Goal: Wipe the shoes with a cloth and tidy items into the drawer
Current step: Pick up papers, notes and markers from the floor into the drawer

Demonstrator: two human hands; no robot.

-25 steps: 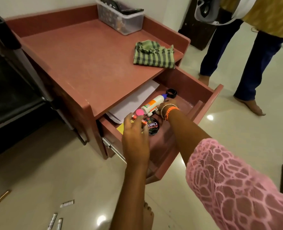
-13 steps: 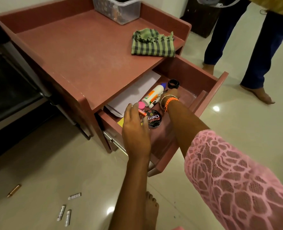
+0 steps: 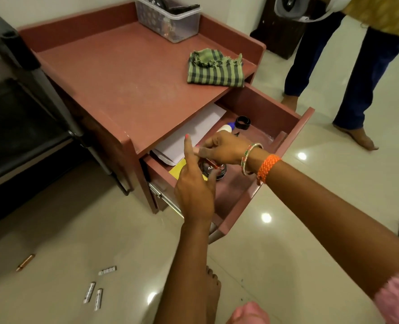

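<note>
Head view — both hands pinch a small red item over the tin — label unreadable

hands over open drawer, cloth above

Both arms reach forward and meet over the near left part of the open drawer. The left hand comes up from below, back of the hand to the camera, index finger pointing straight up with a painted nail, the other fingers curled inward. The right hand comes in from the right, bent at the wrist, fingers bunched and turned toward the left hand's fingers, touching them. The right wrist wears bangles and an orange braided band; a pink lace sleeve covers the upper arm.
</note>
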